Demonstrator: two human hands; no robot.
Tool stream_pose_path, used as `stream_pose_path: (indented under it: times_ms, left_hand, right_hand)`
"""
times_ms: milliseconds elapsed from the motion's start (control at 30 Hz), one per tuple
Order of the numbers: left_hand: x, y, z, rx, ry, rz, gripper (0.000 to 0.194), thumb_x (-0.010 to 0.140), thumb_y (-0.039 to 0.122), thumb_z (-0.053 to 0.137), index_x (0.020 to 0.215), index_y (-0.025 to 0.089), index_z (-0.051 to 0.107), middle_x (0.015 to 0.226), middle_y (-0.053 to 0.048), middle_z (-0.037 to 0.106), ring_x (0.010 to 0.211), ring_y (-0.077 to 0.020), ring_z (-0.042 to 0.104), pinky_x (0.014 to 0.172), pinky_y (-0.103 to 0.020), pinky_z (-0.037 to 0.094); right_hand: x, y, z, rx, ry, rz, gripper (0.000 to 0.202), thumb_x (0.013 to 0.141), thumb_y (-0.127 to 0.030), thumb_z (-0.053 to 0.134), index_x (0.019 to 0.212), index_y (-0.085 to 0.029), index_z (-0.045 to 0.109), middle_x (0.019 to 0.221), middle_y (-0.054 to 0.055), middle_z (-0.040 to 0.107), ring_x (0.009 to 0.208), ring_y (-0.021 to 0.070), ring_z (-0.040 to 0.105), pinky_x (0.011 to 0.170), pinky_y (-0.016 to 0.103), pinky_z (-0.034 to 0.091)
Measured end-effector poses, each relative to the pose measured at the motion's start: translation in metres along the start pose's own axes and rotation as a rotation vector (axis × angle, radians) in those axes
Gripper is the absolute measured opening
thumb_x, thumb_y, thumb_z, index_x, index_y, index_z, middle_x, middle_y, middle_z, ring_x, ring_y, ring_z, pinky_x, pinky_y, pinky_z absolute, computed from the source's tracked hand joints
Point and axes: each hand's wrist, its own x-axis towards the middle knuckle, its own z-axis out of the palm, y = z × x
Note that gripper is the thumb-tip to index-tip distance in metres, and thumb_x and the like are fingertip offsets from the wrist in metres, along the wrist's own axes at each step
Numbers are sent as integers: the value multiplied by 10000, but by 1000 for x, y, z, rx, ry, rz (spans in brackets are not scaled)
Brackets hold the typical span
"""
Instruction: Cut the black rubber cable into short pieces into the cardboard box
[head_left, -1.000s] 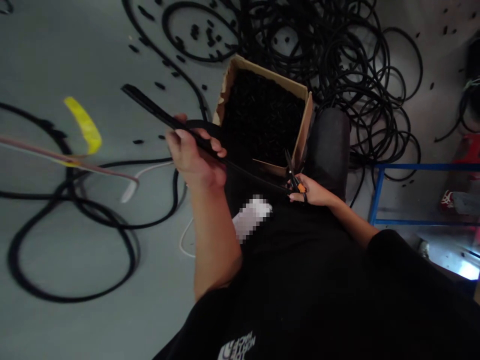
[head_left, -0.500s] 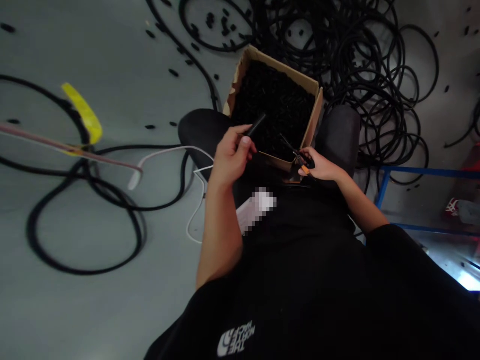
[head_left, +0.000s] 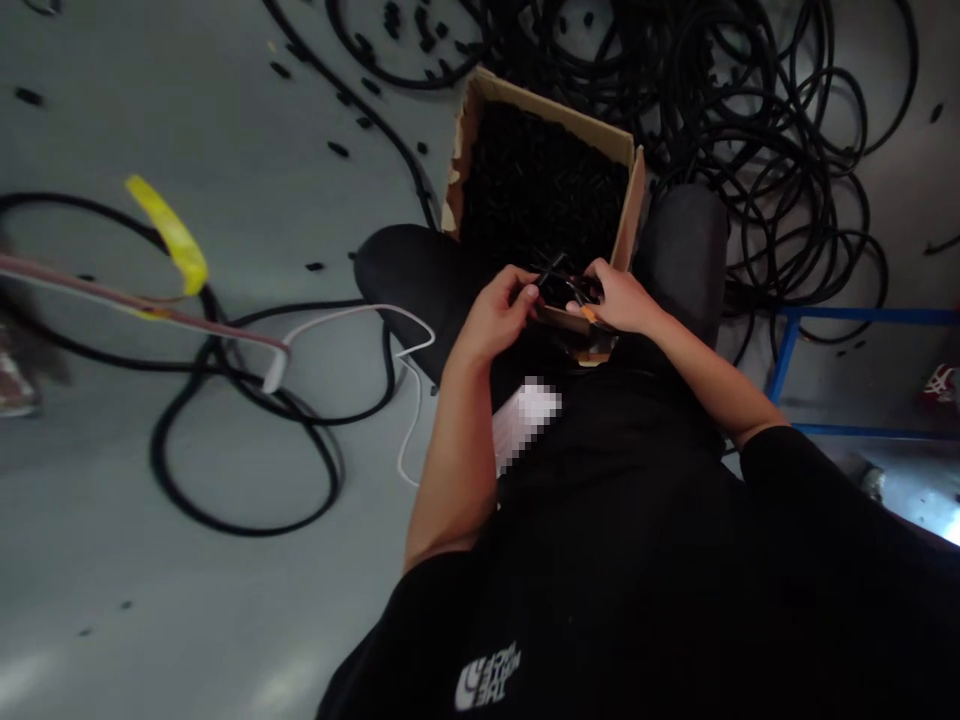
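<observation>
- Left hand point(head_left: 504, 308) pinches a slim black rubber-like strip point(head_left: 554, 267) over the near edge of a brown open cardboard box point(head_left: 562, 118); right hand point(head_left: 619, 299) grips black-and-orange snips point(head_left: 589, 314) beside it.
- Snips slipping could nick the left hand, given how close they sit.
- Strip's long axis slants; free end points toward the box's far right corner.

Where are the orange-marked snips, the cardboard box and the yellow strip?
Snips point(head_left: 589, 314), head view: on their orange part.
Cardboard box point(head_left: 585, 131), head view: on its far wall.
Yellow strip point(head_left: 177, 232), head view: midway along its length.
</observation>
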Motion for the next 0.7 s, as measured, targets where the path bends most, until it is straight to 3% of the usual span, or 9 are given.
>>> stream_pose_path:
  times_ms: [100, 200, 300, 500, 600, 700]
  left_hand:
    - [11, -15, -1, 42, -34, 1, 659, 1023, 891, 741, 1078, 240, 658, 884, -38, 734, 714, -204, 670, 603, -268, 508]
    - [25, -30, 4, 77, -47, 40, 741, 1006, 970, 699, 1122, 242, 617, 896, -34, 723, 723, -195, 692, 629, -274, 522]
    - [37, -40, 10, 103, -55, 76, 777, 1007, 1018, 648, 1114, 249, 596, 832, -6, 672, 640, -164, 624, 597, -275, 485]
    - [44, -49, 12, 117, -81, 88, 790, 986, 1028, 656, 1043, 241, 631, 791, 0, 643, 633, -161, 554, 614, -291, 458]
    - [46, -52, 12, 146, -71, 88, 725, 1003, 956, 714, 987, 236, 633, 790, -2, 632, 687, -174, 572, 656, -298, 469]
    - [49, -58, 13, 128, -63, 76, 721, 997, 943, 749, 953, 233, 633, 772, 2, 614, 688, -172, 565, 653, -291, 451]
  right_hand:
    - [-2, -11, -5, -138, 0, 79, 513, 979, -472, 878, 1344, -191, 653, 1152, 131, 814, 1116, 363, 783, 1065, 507, 594]
    - [-3, -17, -5, -218, -10, 110, 462, 1033, -459, 811, 1378, -184, 672, 1223, 159, 831, 1163, 381, 794, 1033, 479, 584]
    - [1, -15, -3, -196, -50, 109, 461, 1078, -444, 762, 1432, -166, 668, 1284, 175, 833, 1203, 375, 800, 1035, 469, 591]
    - [27, 5, 5, -39, -29, 76, 620, 1007, -502, 889, 1436, -140, 626, 1441, 224, 765, 1274, 349, 769, 1092, 464, 605]
    - [41, 10, 9, -3, -40, 35, 728, 1005, -521, 891, 1538, -138, 576, 1456, 213, 760, 1263, 335, 758, 1114, 464, 593]
    - [50, 5, 9, -35, -108, 11, 619, 1029, -500, 842, 1510, -165, 645, 1377, 162, 797, 1222, 325, 757, 1074, 432, 578]
